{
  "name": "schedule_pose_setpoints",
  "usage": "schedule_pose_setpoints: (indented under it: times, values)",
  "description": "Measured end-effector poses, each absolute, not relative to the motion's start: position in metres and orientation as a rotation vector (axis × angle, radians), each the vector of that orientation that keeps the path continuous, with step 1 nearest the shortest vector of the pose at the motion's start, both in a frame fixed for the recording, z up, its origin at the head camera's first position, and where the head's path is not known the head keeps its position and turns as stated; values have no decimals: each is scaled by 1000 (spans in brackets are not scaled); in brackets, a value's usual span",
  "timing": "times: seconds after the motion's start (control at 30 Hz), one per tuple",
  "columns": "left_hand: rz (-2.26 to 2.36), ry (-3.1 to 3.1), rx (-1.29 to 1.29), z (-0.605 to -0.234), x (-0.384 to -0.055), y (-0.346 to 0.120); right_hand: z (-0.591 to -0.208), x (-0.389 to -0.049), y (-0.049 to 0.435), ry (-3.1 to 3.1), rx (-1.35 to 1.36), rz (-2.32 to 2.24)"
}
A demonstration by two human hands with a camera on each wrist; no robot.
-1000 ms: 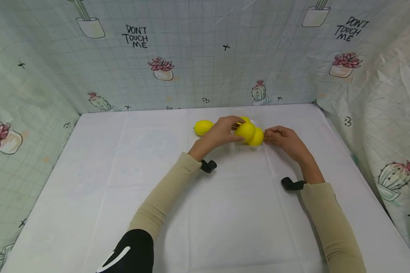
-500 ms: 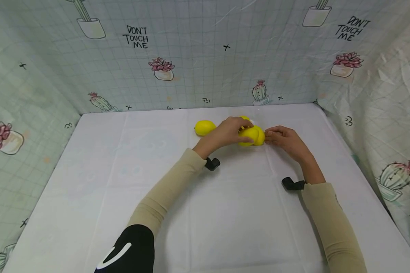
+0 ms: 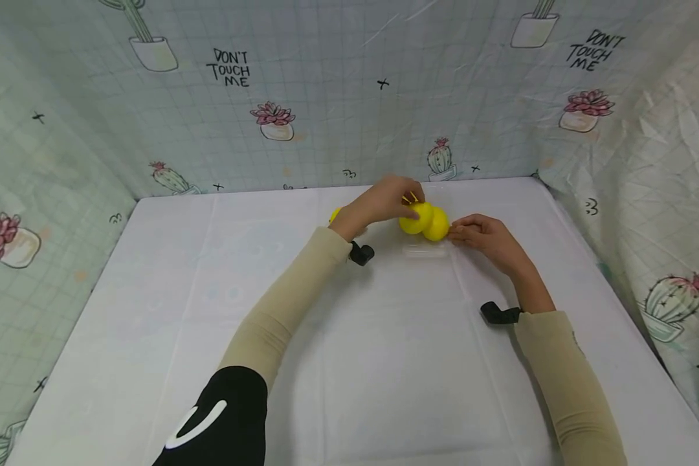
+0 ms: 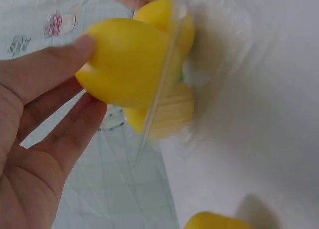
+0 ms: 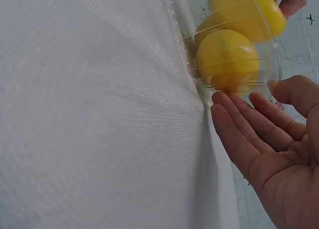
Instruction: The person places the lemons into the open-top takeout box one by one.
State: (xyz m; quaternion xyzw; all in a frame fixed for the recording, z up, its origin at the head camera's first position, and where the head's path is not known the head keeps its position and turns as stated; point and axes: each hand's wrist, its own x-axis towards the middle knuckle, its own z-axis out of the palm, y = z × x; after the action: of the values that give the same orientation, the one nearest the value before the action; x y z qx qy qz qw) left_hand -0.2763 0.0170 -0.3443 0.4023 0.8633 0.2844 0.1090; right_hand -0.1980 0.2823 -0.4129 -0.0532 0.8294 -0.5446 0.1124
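My left hand grips a yellow lemon between thumb and fingers, at the open top of a clear plastic container. Inside the container, another lemon shows through the wall, and one more lemon sits beyond the clear rim in the left wrist view. My right hand holds the container's right side, its thumb at the rim and fingertips along the outer wall. A loose lemon lies on the table left of the container; in the head view my left hand mostly hides it.
The white-covered table ends just behind the container, where a patterned curtain hangs. More curtain hangs along the right side. A black wrist camera mount sticks out under my left wrist, another by the right.
My left hand has moved toward the back of the table and up with the lemon, now covering most of the loose one. The container's front part shows more. My right hand stays put.
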Motion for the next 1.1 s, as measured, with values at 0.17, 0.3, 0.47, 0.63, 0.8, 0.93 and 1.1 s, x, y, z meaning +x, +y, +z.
schedule_pose_setpoints:
  times: [0.17,0.3,0.47,0.63,0.8,0.93,1.1]
  values:
    - [780,2522,1182,-338,-280,15,-411,-199,282,2426,-130,-1594]
    - [657,2512,1150,-334,-277,21,-410,-199,283,2439,-106,-1572]
    - [563,2481,1122,-339,-277,24,-411,-200,283,2474,-90,-1504]
    - [595,2435,1144,-350,-279,25,-411,-199,284,2440,-111,-1566]
    - [600,2369,1212,-354,-280,26,-412,-200,285,2425,-152,-1593]
    - [602,2352,1211,-353,-279,25,-411,-201,284,2450,-153,-1561]
    - [572,2363,1226,-354,-277,25,-412,-202,282,2439,-162,-1571]
